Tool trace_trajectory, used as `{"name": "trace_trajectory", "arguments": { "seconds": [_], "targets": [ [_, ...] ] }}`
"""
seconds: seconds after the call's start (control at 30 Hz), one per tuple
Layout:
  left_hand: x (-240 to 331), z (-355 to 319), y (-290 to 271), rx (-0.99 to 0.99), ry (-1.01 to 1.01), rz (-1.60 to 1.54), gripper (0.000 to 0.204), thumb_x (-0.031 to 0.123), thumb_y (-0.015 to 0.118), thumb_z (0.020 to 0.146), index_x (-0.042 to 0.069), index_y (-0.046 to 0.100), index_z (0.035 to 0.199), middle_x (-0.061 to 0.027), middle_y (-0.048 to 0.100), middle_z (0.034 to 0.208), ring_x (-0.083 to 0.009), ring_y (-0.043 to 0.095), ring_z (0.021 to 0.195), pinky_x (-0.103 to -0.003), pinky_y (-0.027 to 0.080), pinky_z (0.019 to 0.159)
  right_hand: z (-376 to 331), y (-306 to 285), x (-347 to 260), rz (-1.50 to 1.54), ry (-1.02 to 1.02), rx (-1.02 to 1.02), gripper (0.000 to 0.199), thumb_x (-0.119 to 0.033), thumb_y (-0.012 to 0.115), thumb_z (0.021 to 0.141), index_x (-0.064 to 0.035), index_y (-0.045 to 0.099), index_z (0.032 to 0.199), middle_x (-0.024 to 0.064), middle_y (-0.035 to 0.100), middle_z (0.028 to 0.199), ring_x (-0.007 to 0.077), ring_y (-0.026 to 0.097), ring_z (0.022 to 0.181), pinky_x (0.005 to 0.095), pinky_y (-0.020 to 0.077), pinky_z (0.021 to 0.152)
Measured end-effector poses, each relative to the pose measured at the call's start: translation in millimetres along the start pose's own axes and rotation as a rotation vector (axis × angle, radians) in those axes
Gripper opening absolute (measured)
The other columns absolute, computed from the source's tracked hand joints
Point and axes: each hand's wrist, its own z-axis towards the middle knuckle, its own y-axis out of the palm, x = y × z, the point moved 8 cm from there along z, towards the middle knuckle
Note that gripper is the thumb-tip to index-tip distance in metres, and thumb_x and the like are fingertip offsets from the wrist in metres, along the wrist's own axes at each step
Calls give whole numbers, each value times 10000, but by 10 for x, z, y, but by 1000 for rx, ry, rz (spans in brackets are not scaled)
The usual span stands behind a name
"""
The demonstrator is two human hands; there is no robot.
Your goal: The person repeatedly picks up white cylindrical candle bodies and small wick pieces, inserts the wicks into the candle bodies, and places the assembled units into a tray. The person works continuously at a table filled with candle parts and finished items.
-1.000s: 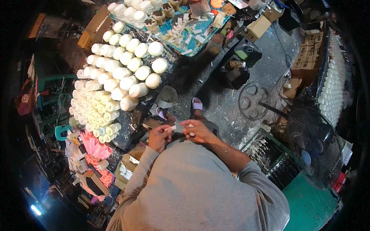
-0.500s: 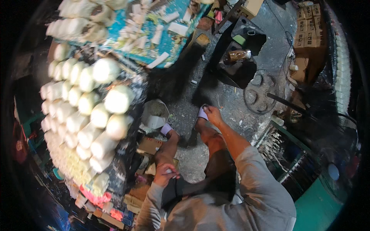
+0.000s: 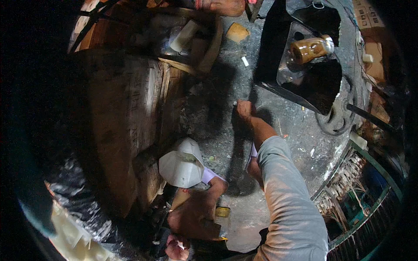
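Note:
Stretched far forward and low over the dark concrete floor, my right hand (image 3: 244,108) has its fingers closed at a small white piece (image 3: 235,103); whether it has left the floor I cannot tell. My left hand (image 3: 176,249) is near the lower edge beside my left leg, its fingers curled round something small and white (image 3: 181,245), mostly hidden. A second white piece (image 3: 245,61) lies on the floor ahead of my right hand.
A white pail (image 3: 180,167) stands by my left foot. At the right front, a cut-open black container (image 3: 278,93) holds a clear jar (image 3: 311,48) with brown contents. A wooden stand (image 3: 152,95) rises at left; a green-framed rack (image 3: 376,169) stands at right.
I have bent down and forward, so the piled white items on the table at left have mostly gone from view. My right hand has moved from my foot to the white piece on the floor.

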Motion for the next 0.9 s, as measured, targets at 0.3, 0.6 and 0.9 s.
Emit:
{"name": "trace_trajectory", "arguments": {
  "seconds": [0.3,0.6,0.9],
  "targets": [
    [115,-84,571,23,-65,-47,193,229,550,1025,88,639,1121,-90,643,998,-247,596,910,-388,498,771,149,-343,183,683,-249,-131,262,-235,617,969,-52,648,784,121,671,664,260,670,567,411,499,495],
    [223,42,493,171,73,6,214,223,518,1058,35,619,1076,-124,647,942,-266,612,843,-410,511,758,1101,-962,17,1093,442,-177,339,-420,598,1035,-86,653,1017,146,712,871,282,736,838,409,571,658],
    [313,239,625,-94,131,84,190,210,554,1059,27,605,1053,-90,643,865,-208,589,698,-350,499,654,1703,-1045,628,315,785,-2,368,-320,524,1065,-109,519,1366,217,557,1415,402,648,1240,508,567,974]
  ]
}}
